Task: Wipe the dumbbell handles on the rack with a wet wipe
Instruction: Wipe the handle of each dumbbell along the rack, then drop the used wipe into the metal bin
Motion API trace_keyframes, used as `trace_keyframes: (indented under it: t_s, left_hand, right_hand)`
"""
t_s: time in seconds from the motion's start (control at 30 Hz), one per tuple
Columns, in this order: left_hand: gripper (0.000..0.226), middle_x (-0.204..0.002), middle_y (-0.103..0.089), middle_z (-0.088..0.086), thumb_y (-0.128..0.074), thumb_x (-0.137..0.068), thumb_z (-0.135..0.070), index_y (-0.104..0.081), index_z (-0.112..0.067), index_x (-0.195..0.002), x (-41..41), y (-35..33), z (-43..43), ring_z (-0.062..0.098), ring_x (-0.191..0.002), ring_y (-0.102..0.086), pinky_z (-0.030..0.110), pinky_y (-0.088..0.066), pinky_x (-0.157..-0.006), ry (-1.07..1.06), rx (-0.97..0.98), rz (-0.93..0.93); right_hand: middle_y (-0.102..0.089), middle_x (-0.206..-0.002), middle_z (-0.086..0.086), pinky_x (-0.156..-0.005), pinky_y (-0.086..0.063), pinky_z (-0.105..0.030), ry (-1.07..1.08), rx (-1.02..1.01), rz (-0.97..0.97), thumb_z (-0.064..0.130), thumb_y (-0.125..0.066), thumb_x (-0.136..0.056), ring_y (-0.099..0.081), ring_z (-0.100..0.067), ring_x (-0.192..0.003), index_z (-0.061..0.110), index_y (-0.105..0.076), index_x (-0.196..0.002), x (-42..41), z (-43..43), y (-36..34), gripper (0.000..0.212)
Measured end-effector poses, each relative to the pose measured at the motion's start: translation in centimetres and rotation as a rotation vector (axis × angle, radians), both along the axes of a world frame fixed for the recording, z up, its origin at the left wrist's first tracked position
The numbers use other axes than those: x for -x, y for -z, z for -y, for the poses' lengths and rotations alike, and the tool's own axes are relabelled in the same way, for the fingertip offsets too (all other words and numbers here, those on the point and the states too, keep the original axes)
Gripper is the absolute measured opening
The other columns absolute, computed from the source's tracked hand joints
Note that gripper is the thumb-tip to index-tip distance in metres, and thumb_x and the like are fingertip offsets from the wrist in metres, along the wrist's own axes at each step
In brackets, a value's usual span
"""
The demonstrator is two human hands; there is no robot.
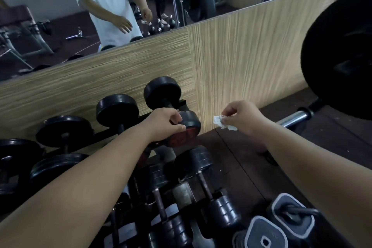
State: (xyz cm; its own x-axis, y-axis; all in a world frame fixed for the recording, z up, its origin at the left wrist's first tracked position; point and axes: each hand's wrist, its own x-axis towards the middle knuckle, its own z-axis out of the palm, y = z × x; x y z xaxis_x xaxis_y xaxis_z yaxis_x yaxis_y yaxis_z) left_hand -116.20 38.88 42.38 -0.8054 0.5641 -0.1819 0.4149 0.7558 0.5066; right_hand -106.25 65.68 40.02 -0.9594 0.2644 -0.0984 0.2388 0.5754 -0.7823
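left hand [163, 122] grips end dumbbell [187, 127]; right hand [240, 117] pinches wet wipe [220, 123] beside.

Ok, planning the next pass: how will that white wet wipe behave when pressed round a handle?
The wet wipe hangs crumpled from the right hand's pinch, so it is probably floppy and very light. Bunched like that, it likely needs spreading before it wraps a handle.
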Motion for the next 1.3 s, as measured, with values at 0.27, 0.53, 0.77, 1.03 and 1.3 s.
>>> trace_keyframes:
  t_s: [0.27, 0.53, 0.77, 1.03, 1.3]
  left_hand:
    - [0.030, -0.099, -0.071, -0.016, -0.079, -0.083, -0.054, -0.070, -0.034, -0.103, -1.6, 1.1, -2.9, 0.002, -0.094, -0.067, 0.029, -0.055, -0.087, 0.197, 0.010, 0.024]
    - [0.025, -0.100, -0.070, -0.012, -0.079, -0.085, -0.050, -0.070, -0.034, -0.101, -3.6, 4.0, -4.6, 0.005, -0.096, -0.066, 0.026, -0.054, -0.088, 0.411, 0.111, 0.183]
    - [0.029, -0.108, -0.070, -0.011, -0.077, -0.089, -0.044, -0.071, -0.027, -0.112, -6.5, 4.1, -8.4, 0.006, -0.104, -0.065, 0.026, -0.051, -0.093, 0.664, 0.133, 0.206]
    - [0.024, -0.099, -0.072, -0.014, -0.078, -0.086, -0.050, -0.071, -0.033, -0.103, -16.2, 5.7, -16.2, 0.003, -0.095, -0.066, 0.024, -0.050, -0.082, 1.068, 0.171, 0.195]
    - [0.020, -0.097, -0.077, -0.008, -0.080, -0.087, -0.039, -0.072, -0.027, -0.101, -33.2, 6.3, -21.5, 0.013, -0.094, -0.072, 0.034, -0.059, -0.089, 1.488, 0.204, 0.234]
  right_hand:
    - [-0.071, -0.084, 0.007, -0.065, -0.052, -0.024, 0.195, 0.011, 0.012, 0.027, -0.080, -0.076, -0.068, -0.009, -0.080, 0.026, -0.071, -0.082, -7.4, -1.9, 0.2, 0.011]
    - [-0.072, -0.082, 0.001, -0.061, -0.051, -0.024, 0.495, 0.028, 0.060, 0.020, -0.083, -0.073, -0.067, -0.013, -0.075, 0.021, -0.072, -0.080, -16.7, -2.1, 1.5, 0.013]
    - [-0.073, -0.081, 0.003, -0.062, -0.048, -0.023, 0.745, 0.025, 0.124, 0.024, -0.082, -0.072, -0.068, -0.013, -0.075, 0.022, -0.073, -0.080, -25.7, 0.6, 3.0, 0.013]
    - [-0.070, -0.075, -0.002, -0.056, -0.053, -0.024, 1.180, 0.058, 0.115, 0.014, -0.083, -0.073, -0.063, -0.015, -0.066, 0.015, -0.073, -0.081, -40.8, 6.4, 4.2, 0.013]
    - [-0.072, -0.078, 0.001, -0.066, -0.054, -0.028, 1.606, 0.081, 0.152, 0.017, -0.083, -0.075, -0.067, -0.015, -0.071, 0.019, -0.074, -0.081, -55.6, 16.1, 5.2, 0.011]
